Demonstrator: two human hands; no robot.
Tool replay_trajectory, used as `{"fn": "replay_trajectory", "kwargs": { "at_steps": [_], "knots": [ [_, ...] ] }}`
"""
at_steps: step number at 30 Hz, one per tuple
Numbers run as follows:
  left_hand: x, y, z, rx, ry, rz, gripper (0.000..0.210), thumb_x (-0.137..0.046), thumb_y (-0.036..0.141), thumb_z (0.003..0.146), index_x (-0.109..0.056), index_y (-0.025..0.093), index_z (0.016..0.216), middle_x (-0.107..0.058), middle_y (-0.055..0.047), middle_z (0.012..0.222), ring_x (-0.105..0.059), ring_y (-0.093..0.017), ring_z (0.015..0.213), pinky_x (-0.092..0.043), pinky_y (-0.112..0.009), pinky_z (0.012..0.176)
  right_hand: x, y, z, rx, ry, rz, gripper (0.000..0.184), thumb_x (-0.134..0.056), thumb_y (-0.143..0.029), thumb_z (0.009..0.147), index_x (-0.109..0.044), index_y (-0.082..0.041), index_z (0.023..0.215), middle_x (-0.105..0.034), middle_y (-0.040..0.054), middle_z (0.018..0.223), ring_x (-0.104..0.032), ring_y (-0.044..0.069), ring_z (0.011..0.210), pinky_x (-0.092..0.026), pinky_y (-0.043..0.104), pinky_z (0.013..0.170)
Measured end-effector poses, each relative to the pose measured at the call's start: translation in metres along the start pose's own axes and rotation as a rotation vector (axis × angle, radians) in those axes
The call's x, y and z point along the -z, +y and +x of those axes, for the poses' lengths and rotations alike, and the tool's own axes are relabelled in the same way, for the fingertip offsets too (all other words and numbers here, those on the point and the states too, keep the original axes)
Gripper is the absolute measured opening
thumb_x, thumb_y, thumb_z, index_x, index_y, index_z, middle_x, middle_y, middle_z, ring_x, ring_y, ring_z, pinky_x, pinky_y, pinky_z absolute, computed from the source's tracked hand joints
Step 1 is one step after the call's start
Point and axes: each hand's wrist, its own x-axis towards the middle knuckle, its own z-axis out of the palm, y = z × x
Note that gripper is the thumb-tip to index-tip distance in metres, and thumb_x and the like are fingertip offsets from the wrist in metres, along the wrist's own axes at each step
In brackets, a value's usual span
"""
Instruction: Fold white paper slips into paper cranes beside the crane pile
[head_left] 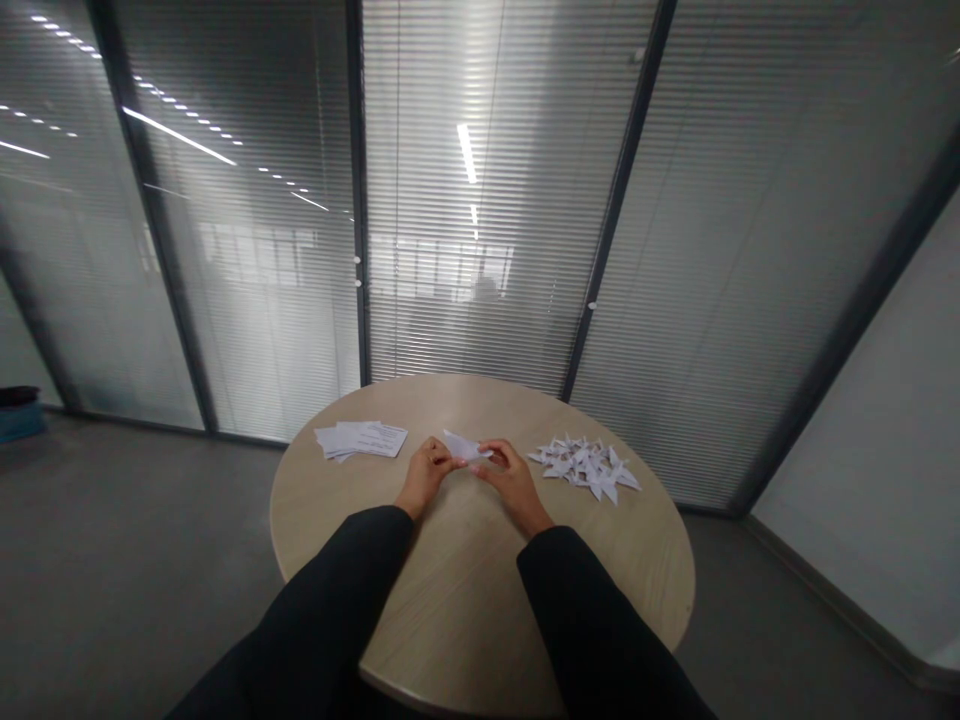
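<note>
Holding paper [460, 446] btwn L hand [424, 476] and R hand [517, 484], approx. ctr of frame, just above or on table [480, 620]; contact w/ table top can't be told from this angle. Paper white, w/ a pointed corner up toward upper L; exact folds too small to make out

L hand: thumb + fingers pinching L/lower edge of paper, fingers curled. R hand: thumb below, fingers over the R end, also gripping; hands near each other, paper bridging the gap

Sheets [364, 440]: L of ctr, loose overlapping stack, white, flat on table, near L hand but apart from it. Print on the R-hand one, illegible at this res. Stars [585, 465]: R of ctr, heap of white pointed folded pcs, overlapping, near R hand, not touching it. Count n/a, too jumbled

Table round, pale wood, lower ctr of frame. Dark sleeves [592, 610] on both arms, coming in from bottom edge

Bkgd: blinds [480, 90] w/ dark posts [358, 200] across upper frame, light strips [180, 136] showing at upper L; white wall [900, 430] far R; grey floor [150, 540] lower L; blue item [21, 422] at L edge, partly cut off, ID unclear
</note>
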Motion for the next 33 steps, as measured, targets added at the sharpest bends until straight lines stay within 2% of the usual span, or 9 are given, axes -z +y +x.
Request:
{"fn": "replay_trajectory", "kwargs": {
  "at_steps": [3,8,15,18,23,29,33],
  "knots": [
    [0.001,0.002,0.000,0.001,-0.025,0.037,0.039,-0.069,0.052,0.067,-0.064,0.016,0.053,-0.047,-0.001,0.068,-0.048,-0.014,0.067,-0.038,-0.027,0.065,0.000,0.000,0.000,0.007,0.015,-0.094,0.028,-0.075,-0.039,0.061,-0.065,-0.021,0.080,-0.062,0.0045,0.094,-0.059,0.023,0.095,-0.046,0.037,0.086],
    [0.000,0.003,0.000,-0.008,-0.050,0.056,0.034,-0.069,0.046,0.069,-0.063,0.016,0.054,-0.048,-0.001,0.069,-0.049,-0.014,0.069,-0.039,-0.027,0.067,0.000,0.006,0.001,-0.026,0.035,-0.130,0.029,-0.073,-0.045,0.063,-0.066,-0.020,0.077,-0.066,0.0042,0.084,-0.061,0.022,0.085,-0.047,0.036,0.081],
    [-0.003,-0.002,0.000,-0.010,-0.046,0.019,0.035,-0.069,0.046,0.068,-0.060,0.016,0.052,-0.047,-0.001,0.070,-0.048,-0.014,0.070,-0.039,-0.026,0.067,0.000,0.007,0.003,-0.121,0.082,-0.030,0.035,-0.075,-0.049,0.059,-0.062,-0.019,0.071,-0.066,0.0026,0.073,-0.063,0.022,0.076,-0.047,0.032,0.070],
    [-0.003,-0.004,0.000,-0.003,-0.039,-0.009,0.036,-0.069,0.048,0.068,-0.061,0.016,0.054,-0.048,-0.002,0.072,-0.049,-0.014,0.071,-0.039,-0.027,0.068,-0.001,0.005,0.003,-0.154,0.109,0.085,0.041,-0.078,-0.045,0.055,-0.055,-0.021,0.078,-0.067,0.0011,0.072,-0.064,0.020,0.072,-0.048,0.031,0.067],
    [-0.004,-0.007,0.000,0.016,-0.067,-0.019,0.034,-0.069,0.048,0.069,-0.065,0.016,0.059,-0.053,-0.003,0.074,-0.052,-0.016,0.074,-0.041,-0.028,0.072,-0.004,-0.001,0.000,-0.203,0.050,0.217,0.059,-0.081,-0.039,0.054,-0.049,-0.023,0.101,-0.070,0.0023,0.080,-0.067,0.020,0.077,-0.050,0.034,0.073],
    [-0.006,-0.006,-0.002,0.015,-0.131,-0.026,0.033,-0.068,0.048,0.071,-0.067,0.016,0.063,-0.056,-0.004,0.075,-0.054,-0.017,0.077,-0.042,-0.028,0.073,-0.007,0.000,-0.003,-0.220,0.024,0.180,0.041,-0.079,-0.041,0.057,-0.061,-0.019,0.085,-0.070,0.0029,0.081,-0.065,0.020,0.077,-0.049,0.033,0.074],
    [-0.006,-0.003,-0.004,0.025,-0.131,-0.025,0.033,-0.068,0.048,0.070,-0.067,0.017,0.062,-0.056,-0.004,0.076,-0.054,-0.017,0.077,-0.042,-0.029,0.073,-0.007,0.000,-0.003,-0.238,0.053,0.158,0.039,-0.080,-0.043,0.054,-0.063,-0.019,0.080,-0.070,0.0024,0.077,-0.065,0.020,0.074,-0.049,0.031,0.068]
  ]
}}
